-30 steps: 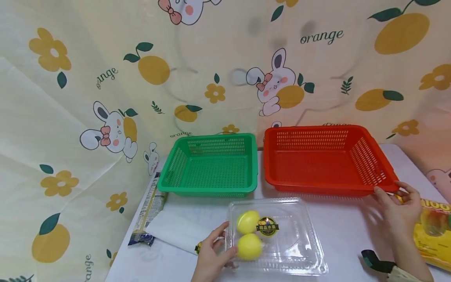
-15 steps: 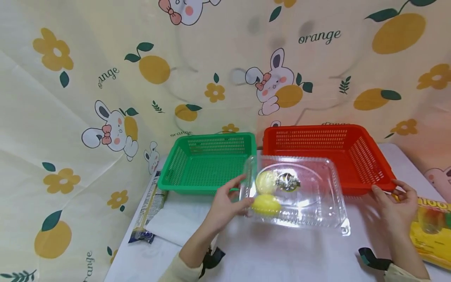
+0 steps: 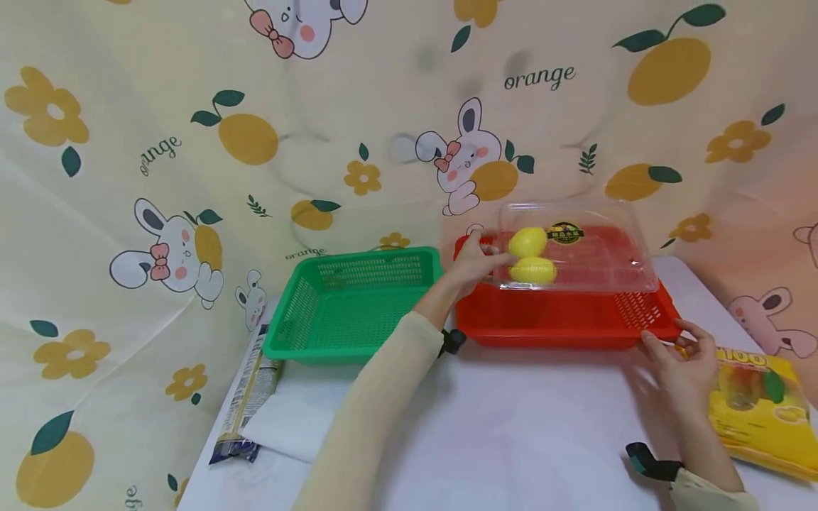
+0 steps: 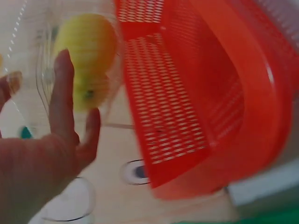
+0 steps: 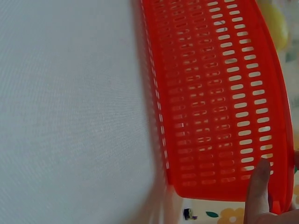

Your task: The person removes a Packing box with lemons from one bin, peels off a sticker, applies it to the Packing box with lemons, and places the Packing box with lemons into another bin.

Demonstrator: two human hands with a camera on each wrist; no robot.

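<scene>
My left hand [image 3: 471, 264] grips the left end of a clear plastic clamshell box [image 3: 597, 266], held up over the back of the red basket [image 3: 543, 338]. Two yellow lemons [image 3: 528, 243] lie inside it at the left end, beside a black and gold label. In the left wrist view, fingers [image 4: 63, 98] spread along the box wall next to a lemon [image 4: 88, 42]. My right hand [image 3: 685, 365] pinches the basket's front right corner. The right wrist view shows that thumb [image 5: 259, 189] against the slotted wall [image 5: 210, 102].
A green basket [image 3: 351, 355] stands left of the red one. At the far left lie a dark and gold packet [image 3: 246, 397] and a white sheet [image 3: 290, 426]. A yellow bag [image 3: 757, 415] lies at the right. A patterned cloth [image 3: 358, 92] hangs behind the table.
My left hand has lifted the box with the lemons off the table and carried it back and right, over the red basket. The right hand keeps its hold on the basket corner.
</scene>
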